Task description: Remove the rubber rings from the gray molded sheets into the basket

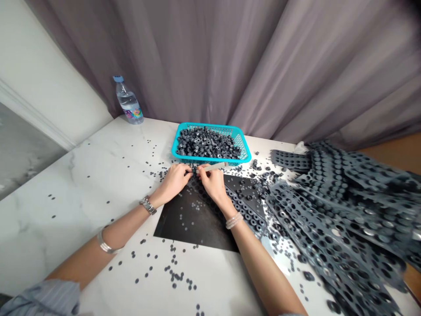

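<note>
Because the right hand (213, 181) pinches a pale pen-like tool (215, 166) close to the left hand (176, 180), a slip might jab the left, bunched at the far end of the dark moulded strip (245, 207) lying on the black mat (197, 226); what it grips I cannot tell. A knock could spill small parts (205, 142) from the teal basket (210, 159) beyond.
</note>
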The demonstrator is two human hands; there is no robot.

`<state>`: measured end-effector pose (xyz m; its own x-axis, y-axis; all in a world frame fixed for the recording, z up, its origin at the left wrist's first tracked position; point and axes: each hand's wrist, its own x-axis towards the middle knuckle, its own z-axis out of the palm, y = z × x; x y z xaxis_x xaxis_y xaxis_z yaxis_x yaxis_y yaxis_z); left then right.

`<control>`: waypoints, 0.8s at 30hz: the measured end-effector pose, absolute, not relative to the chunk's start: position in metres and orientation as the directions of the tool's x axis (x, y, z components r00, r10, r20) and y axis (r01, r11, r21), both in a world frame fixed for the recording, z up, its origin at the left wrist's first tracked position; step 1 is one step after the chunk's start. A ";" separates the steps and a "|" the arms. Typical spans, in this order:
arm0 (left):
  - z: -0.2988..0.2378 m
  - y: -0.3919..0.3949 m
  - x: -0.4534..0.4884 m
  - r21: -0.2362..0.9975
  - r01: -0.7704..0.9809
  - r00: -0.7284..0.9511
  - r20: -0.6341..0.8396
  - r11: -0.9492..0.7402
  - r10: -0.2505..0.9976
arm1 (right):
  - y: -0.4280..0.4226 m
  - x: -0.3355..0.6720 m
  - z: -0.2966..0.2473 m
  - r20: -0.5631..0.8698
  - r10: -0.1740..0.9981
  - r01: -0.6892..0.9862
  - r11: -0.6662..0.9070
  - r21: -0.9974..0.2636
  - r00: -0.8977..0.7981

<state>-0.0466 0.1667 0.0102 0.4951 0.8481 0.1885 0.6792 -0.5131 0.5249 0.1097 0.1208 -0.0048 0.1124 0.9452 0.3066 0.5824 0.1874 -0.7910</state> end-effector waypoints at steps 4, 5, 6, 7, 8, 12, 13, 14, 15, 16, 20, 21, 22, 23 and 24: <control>0.006 0.166 -0.046 0.551 0.682 0.458 0.189 -0.480 0.869 | 0.122 0.111 -0.005 0.303 0.946 0.575 0.187 -0.796 0.112; 0.006 0.166 -0.046 0.562 0.679 0.451 0.188 -0.472 0.873 | 0.122 0.110 -0.005 0.301 0.947 0.575 0.186 -0.797 0.112; 0.005 0.166 -0.046 0.575 0.674 0.444 0.185 -0.463 0.877 | 0.123 0.110 -0.005 0.301 0.947 0.575 0.185 -0.797 0.113; 0.005 0.166 -0.046 0.591 0.667 0.436 0.183 -0.453 0.881 | 0.123 0.110 -0.005 0.300 0.947 0.575 0.184 -0.797 0.113; 0.005 0.166 -0.046 0.610 0.658 0.427 0.181 -0.442 0.886 | 0.123 0.110 -0.005 0.300 0.947 0.576 0.184 -0.797 0.113; 0.006 0.165 -0.044 0.711 0.592 0.381 0.167 -0.378 0.909 | 0.123 0.107 -0.004 0.296 0.948 0.583 0.175 -0.793 0.119; 0.007 0.164 -0.043 0.743 0.565 0.368 0.161 -0.358 0.916 | 0.123 0.106 -0.004 0.295 0.948 0.586 0.171 -0.792 0.122; 0.009 0.163 -0.042 0.777 0.533 0.353 0.155 -0.334 0.923 | 0.122 0.106 -0.004 0.295 0.947 0.589 0.167 -0.790 0.127; 0.011 0.161 -0.042 0.813 0.495 0.337 0.147 -0.307 0.930 | 0.122 0.105 -0.003 0.295 0.946 0.592 0.162 -0.789 0.134; 0.015 0.159 -0.041 0.848 0.452 0.317 0.136 -0.276 0.939 | 0.122 0.104 -0.003 0.295 0.945 0.593 0.158 -0.789 0.142; 0.039 0.151 -0.047 0.973 0.208 0.225 0.050 -0.098 0.973 | 0.121 0.104 -0.003 0.287 0.943 0.577 0.141 -0.805 0.170; 0.046 0.150 -0.049 0.991 0.126 0.216 0.012 -0.040 0.976 | 0.121 0.104 -0.003 0.282 0.944 0.566 0.140 -0.813 0.172; 0.053 0.149 -0.052 0.999 0.041 0.224 -0.034 0.025 0.974 | 0.121 0.104 -0.003 0.278 0.945 0.552 0.141 -0.822 0.173; 0.060 0.149 -0.054 0.994 -0.039 0.249 -0.086 0.098 0.965 | 0.121 0.105 -0.002 0.274 0.945 0.536 0.142 -0.832 0.176; 0.065 0.149 -0.055 0.978 -0.111 0.282 -0.139 0.176 0.949 | 0.120 0.106 -0.002 0.271 0.945 0.518 0.142 -0.843 0.182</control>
<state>-0.0551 0.1490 0.0648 0.2820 0.9493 -0.1386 -0.1106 0.1757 0.9782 0.1057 0.1201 -0.0018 0.1818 0.9453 0.2709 0.5184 0.1420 -0.8433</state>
